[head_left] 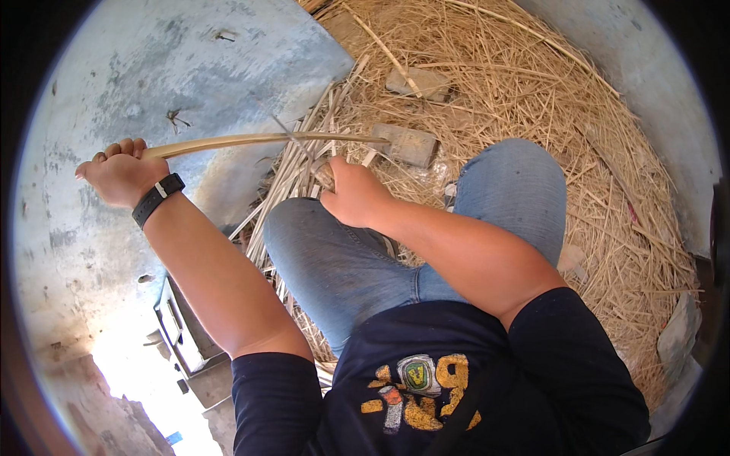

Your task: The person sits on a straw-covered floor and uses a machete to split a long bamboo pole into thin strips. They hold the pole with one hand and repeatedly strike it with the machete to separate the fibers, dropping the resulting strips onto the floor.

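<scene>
My left hand point(125, 173), raised at the far left with a black band on its wrist, is closed round one end of a long pale bamboo strip point(220, 143). The strip runs nearly level to the right, bowed slightly, and its other end reaches a flat brick point(414, 147) on the floor. My right hand point(356, 191), above my bent left knee, grips the wooden handle of a knife point(325, 177). Its thin grey blade slants up and left and crosses the strip around its middle. Whether the edge bites into the bamboo I cannot tell.
Loose bamboo shavings point(525, 91) cover the floor ahead and to the right. A second brick point(420, 83) lies farther off among them. Long split strips point(293, 171) are heaped beside my left knee. A worn blue-white wall point(205, 68) stands close on the left, another wall point(646, 83) on the right.
</scene>
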`<move>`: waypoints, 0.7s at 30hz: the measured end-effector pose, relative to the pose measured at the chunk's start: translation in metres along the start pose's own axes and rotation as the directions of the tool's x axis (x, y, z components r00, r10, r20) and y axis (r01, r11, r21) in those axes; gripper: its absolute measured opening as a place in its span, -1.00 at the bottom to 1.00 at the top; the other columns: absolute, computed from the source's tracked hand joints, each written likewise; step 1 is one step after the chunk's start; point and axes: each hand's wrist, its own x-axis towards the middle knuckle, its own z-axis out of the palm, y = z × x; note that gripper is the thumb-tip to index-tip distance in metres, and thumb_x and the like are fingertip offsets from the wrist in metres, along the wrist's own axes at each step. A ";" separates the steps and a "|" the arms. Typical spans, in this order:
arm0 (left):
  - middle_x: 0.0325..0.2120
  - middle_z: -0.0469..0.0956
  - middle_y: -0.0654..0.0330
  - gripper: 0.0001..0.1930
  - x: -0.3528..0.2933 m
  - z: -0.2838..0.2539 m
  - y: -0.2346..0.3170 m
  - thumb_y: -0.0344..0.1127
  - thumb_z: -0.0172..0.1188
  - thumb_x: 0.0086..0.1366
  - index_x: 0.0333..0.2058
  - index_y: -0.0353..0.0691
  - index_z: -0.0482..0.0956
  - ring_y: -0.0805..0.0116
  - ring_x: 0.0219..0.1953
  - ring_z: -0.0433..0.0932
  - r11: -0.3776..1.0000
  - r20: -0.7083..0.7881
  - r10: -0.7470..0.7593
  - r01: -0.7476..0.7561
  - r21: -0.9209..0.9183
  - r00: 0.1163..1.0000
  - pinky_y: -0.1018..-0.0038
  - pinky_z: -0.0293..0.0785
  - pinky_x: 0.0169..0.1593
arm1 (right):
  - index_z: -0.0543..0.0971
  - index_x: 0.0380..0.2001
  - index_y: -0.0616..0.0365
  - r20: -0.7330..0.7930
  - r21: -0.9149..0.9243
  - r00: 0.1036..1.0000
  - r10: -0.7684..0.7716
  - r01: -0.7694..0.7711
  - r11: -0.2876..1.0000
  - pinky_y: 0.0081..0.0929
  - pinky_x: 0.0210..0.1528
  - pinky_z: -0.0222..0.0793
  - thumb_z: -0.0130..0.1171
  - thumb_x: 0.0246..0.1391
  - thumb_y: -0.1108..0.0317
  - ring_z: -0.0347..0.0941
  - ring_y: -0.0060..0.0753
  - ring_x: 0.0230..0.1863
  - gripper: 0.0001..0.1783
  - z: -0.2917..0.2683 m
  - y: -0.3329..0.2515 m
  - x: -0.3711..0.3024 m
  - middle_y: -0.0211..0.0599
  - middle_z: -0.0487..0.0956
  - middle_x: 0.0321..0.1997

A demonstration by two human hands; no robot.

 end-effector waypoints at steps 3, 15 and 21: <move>-0.66 0.12 0.27 -0.52 0.002 -0.002 -0.002 0.08 -0.33 0.52 -0.50 -0.14 0.08 0.37 -0.62 0.01 1.000 0.017 -0.007 0.007 -0.006 1.000 0.40 0.06 -0.49 | 0.34 0.05 0.47 0.044 -0.032 0.998 -0.046 0.048 0.998 -0.07 -0.07 0.46 0.17 0.00 0.31 0.56 0.20 -0.13 -0.42 -0.004 -0.004 -0.002 0.30 0.58 -0.22; -0.69 0.06 0.33 -0.54 0.022 -0.027 -0.003 0.08 -0.32 0.52 -0.51 -0.08 0.10 0.41 -0.62 -0.04 0.994 0.082 -0.045 0.054 -0.099 0.996 0.45 0.00 -0.50 | 0.40 -0.07 0.43 0.076 -0.082 0.995 -0.067 0.073 0.994 -0.07 -0.10 0.45 0.19 -0.01 0.30 0.57 0.13 -0.19 -0.52 -0.003 -0.016 -0.005 0.19 0.59 -0.25; -0.74 0.04 0.37 -0.52 0.032 -0.029 -0.012 0.10 -0.26 0.51 -0.56 -0.03 0.13 0.44 -0.65 -0.08 0.973 0.235 -0.092 0.137 -0.186 0.968 0.48 -0.06 -0.52 | 0.41 -0.05 0.40 -0.025 -0.089 0.992 0.123 -0.124 0.988 -0.10 -0.09 0.45 0.17 -0.01 0.31 0.57 0.11 -0.18 -0.52 0.002 0.026 0.022 0.18 0.59 -0.26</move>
